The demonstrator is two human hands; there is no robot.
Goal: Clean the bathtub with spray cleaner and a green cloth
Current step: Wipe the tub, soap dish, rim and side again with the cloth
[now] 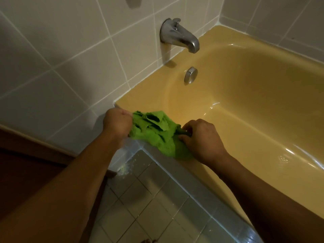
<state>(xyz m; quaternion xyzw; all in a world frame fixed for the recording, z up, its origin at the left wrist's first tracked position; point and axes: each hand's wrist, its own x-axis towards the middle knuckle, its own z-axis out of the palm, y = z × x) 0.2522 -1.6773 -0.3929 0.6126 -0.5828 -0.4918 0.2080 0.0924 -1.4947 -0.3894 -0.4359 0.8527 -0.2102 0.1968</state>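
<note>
A crumpled green cloth (156, 133) is stretched over the near corner of the yellow bathtub's rim (140, 97). My left hand (117, 124) grips its left end in a closed fist. My right hand (201, 140) pinches its right end, fingers curled into the fabric. Both hands are above the rim at the tub's tap end. No spray cleaner bottle is in view.
A chrome spout (180, 35) juts from the white tiled wall (61, 58) above the tub. A round chrome overflow cap (190, 75) sits on the tub's end wall. Grey floor tiles (149, 199) lie below, with a dark wooden panel (26, 163) at the left.
</note>
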